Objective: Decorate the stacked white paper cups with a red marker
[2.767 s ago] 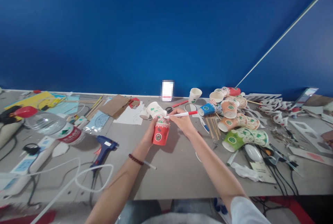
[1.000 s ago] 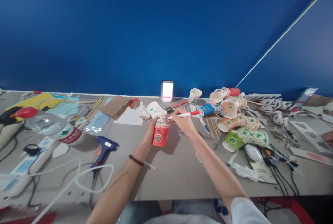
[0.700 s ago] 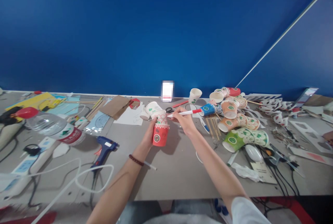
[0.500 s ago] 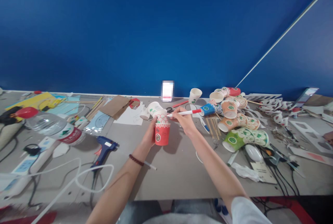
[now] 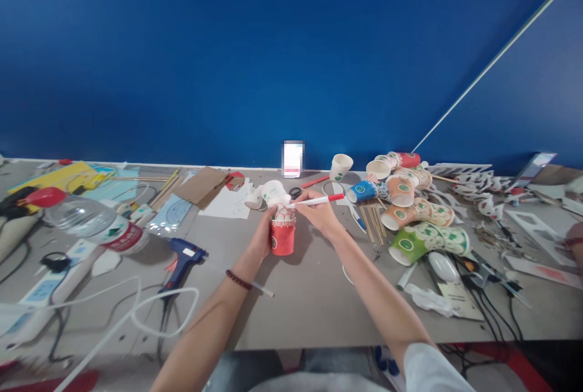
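Observation:
My left hand is wrapped round a paper cup assembly whose lower part is a red paper cup, with a red scalloped pattern on white above it. In my right hand is a red-and-white marker, pinched in the fingers, its tip at the patterned part of the cup. Just beyond the held cup, a white paper cup tops or stands behind it; I cannot tell which. Another small white cup lies beside it on the table.
Several decorated paper cups, among them a green one, lie at right by wooden sticks. At left are a blue glue gun, a plastic bottle and a power strip. A phone-like bright screen stands at the back wall.
The red cup has turned slightly in my left hand, its round logo shifting left. My right hand and the marker have moved a little to the left.

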A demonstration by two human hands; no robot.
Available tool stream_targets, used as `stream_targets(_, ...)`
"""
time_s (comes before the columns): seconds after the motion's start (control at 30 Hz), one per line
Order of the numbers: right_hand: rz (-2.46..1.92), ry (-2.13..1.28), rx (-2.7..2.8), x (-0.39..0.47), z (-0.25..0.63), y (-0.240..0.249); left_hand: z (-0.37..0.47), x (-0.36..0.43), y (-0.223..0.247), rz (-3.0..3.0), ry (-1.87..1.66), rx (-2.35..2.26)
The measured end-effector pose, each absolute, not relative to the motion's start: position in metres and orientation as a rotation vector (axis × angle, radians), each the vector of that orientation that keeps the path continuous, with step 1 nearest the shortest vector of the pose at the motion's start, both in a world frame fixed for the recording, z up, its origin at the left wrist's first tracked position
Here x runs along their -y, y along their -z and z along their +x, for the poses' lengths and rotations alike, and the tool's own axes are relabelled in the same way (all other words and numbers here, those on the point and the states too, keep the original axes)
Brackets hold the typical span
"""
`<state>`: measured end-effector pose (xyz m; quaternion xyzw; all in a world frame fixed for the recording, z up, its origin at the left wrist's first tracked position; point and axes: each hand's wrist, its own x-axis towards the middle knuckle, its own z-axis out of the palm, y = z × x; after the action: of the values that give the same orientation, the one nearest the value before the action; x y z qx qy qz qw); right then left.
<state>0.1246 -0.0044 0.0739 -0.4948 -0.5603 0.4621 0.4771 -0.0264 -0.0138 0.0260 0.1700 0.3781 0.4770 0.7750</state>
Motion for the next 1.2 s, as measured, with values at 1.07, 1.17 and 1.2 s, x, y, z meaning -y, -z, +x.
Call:
stream_targets(1.07, -1.154, -1.085, 1.358, 0.004, 0.124, -0.069, -0.025, 0.011, -0.019, 0.441, -1.065, -0.876)
stream_targets(1.17, -1.162, -1.062, 1.357, 0.004, 0.124, -0.069, -0.025, 0.011, -0.020, 0.433, -1.069, -0.888)
stream_targets(1.2, -1.161, -1.057, 1.355, 0.004, 0.125, -0.069, -0.024, 0.011, -0.021, 0.430, -1.067, -0.902)
